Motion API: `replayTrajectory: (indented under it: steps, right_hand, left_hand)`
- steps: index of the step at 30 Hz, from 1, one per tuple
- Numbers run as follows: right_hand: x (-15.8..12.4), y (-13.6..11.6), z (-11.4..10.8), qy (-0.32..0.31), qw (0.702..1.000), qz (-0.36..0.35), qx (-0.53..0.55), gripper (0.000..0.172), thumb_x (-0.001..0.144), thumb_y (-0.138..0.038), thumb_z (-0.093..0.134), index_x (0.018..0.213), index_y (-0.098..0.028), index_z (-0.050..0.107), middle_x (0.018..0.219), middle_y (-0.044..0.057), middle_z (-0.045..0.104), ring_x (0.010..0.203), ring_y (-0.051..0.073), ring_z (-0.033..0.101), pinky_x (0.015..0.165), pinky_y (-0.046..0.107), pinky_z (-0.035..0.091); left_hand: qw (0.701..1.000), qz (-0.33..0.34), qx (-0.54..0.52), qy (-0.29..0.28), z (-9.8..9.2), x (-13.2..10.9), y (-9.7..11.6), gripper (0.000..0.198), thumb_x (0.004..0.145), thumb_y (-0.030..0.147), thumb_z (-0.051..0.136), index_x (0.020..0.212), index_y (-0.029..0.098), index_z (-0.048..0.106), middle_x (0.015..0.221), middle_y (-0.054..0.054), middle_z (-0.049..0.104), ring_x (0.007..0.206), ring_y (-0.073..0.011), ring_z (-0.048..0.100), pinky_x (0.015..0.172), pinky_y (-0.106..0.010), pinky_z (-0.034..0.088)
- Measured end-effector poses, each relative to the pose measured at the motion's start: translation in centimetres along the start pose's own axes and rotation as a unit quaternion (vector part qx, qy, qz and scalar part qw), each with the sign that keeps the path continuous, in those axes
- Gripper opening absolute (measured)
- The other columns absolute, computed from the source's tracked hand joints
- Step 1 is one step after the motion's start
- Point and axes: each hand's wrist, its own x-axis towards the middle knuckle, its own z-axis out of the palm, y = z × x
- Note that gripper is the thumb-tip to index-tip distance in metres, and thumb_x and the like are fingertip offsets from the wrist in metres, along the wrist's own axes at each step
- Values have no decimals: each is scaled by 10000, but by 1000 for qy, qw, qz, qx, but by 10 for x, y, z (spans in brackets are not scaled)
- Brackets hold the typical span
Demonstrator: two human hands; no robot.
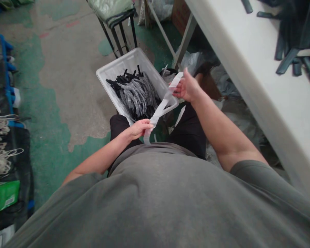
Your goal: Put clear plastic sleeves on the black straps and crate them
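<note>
A long white strip (pixel 160 109), thin and slightly translucent, slants up to the right between my hands. My left hand (pixel 141 128) pinches it near its lower end, with a short tail hanging down by my shirt. At the upper end, my right hand (pixel 188 88) is open; its fingers stretch behind the strip and the thumb stands apart. Whether those fingers grip it is hard to tell. Beyond my knees is a white plastic bin (pixel 107 90). Black strips (pixel 124 78) and bundles in clear wrapping (pixel 137 94) lie inside it.
A white table (pixel 248 69) runs along the right, bearing black strips (pixel 286 62). Under it are plastic bags (pixel 227 81) and cardboard (pixel 209 86). A covered stool (pixel 112 12) stands behind the bin. White cords (pixel 1 155) and a green package (pixel 5 196) lie at left.
</note>
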Motion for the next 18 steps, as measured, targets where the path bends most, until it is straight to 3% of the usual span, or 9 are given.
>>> replayTrajectory:
  steps: [3, 6, 8, 11, 15, 16, 18]
  right_hand:
    - [-43, 30, 26, -140, 979, 147, -37, 693, 888, -725, 324, 970, -114, 642, 967, 158, 712, 792, 211, 686, 677, 326, 555]
    - [-78, 63, 46, -178, 966, 175, -62, 615, 928, -658, 340, 994, -141, 667, 1074, 131, 705, 820, 186, 685, 676, 274, 542]
    - [-92, 78, 51, -150, 973, 174, -35, 609, 935, -656, 309, 1021, -167, 662, 1118, 110, 694, 805, 170, 688, 672, 263, 540]
    - [-103, 88, 47, -57, 989, 134, -10, 544, 914, -644, 380, 1080, -189, 627, 1166, 99, 668, 779, 164, 692, 657, 271, 543]
    - [-114, 98, 31, 121, 987, -44, -99, 481, 814, -519, 617, 1181, -209, 581, 1229, 92, 623, 878, 172, 670, 711, 280, 544]
    - [-116, 100, 28, 142, 981, -74, -109, 478, 802, -510, 629, 1173, -209, 590, 1217, 90, 628, 901, 174, 661, 722, 279, 541]
    - [-118, 104, 26, 105, 989, -66, -84, 446, 811, -541, 595, 1080, -188, 641, 1128, 93, 668, 890, 179, 658, 709, 277, 533]
  left_hand:
    - [998, 42, -14, 45, 7, 9, 6, 313, 569, 263, 789, 717, 157, 534, 584, 45, 567, 484, -64, 479, 479, -187, 366]
    - [994, 82, -3, 73, 15, 17, 11, 298, 594, 277, 778, 777, 155, 576, 599, 44, 582, 465, -59, 466, 456, -186, 342]
    - [990, 116, 4, 74, 19, 22, 11, 336, 607, 267, 774, 882, 147, 624, 685, 21, 637, 501, -61, 500, 479, -185, 363]
    - [988, 144, 11, 61, 23, 29, 8, 464, 629, 256, 762, 1066, 147, 647, 819, -17, 687, 564, -76, 545, 528, -196, 404]
    - [983, 160, 32, 84, 25, 38, 3, 536, 668, 265, 737, 1182, 160, 632, 715, 8, 655, 517, -73, 506, 491, -193, 366]
    - [981, 164, 38, 92, 27, 40, 3, 539, 675, 268, 733, 1193, 158, 628, 684, 17, 641, 503, -70, 491, 483, -191, 354]
    - [981, 164, 49, 93, 31, 42, 1, 533, 685, 277, 728, 1191, 146, 625, 644, 29, 617, 475, -62, 461, 470, -192, 336]
